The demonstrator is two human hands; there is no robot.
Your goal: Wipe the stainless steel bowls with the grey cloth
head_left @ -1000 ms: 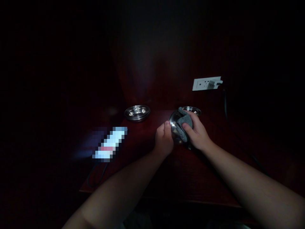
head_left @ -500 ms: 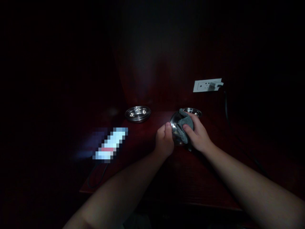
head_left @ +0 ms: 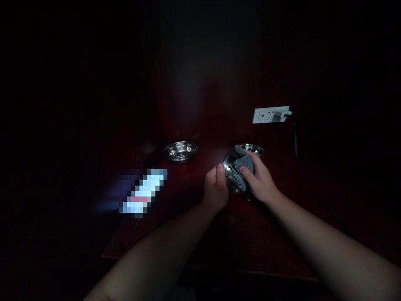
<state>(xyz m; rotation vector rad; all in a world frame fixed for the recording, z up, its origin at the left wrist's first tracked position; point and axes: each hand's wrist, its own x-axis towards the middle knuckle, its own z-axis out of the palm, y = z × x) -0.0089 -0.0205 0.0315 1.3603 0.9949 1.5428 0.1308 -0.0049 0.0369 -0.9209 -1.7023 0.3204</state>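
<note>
A shiny metal bowl (head_left: 229, 169) is held tilted above the dark red table (head_left: 266, 242), its rounded outside towards me. My left hand (head_left: 216, 188) is closed on the bowl's left rim, thumb up along the edge. Folded over the bowl's right side is a grey-green cloth (head_left: 246, 165) with a checked strip. My right hand (head_left: 261, 177) is closed round that cloth, pressing it on the bowl with the thumb in front. The right hand's other fingers are mostly hidden behind cloth and bowl.
Stacked metal bowls (head_left: 181, 151) stand at the back left. Another metal dish (head_left: 253, 148) sits behind my right hand. A lit, blurred-out phone (head_left: 144, 192) with a cable lies at the left. On the back wall is a socket (head_left: 271, 114) with a plug and black cord (head_left: 295, 142).
Almost nothing differs. The whole view has shifted slightly, with things sitting a little lower. Both hands keep the same hold on the bowl and cloth.
</note>
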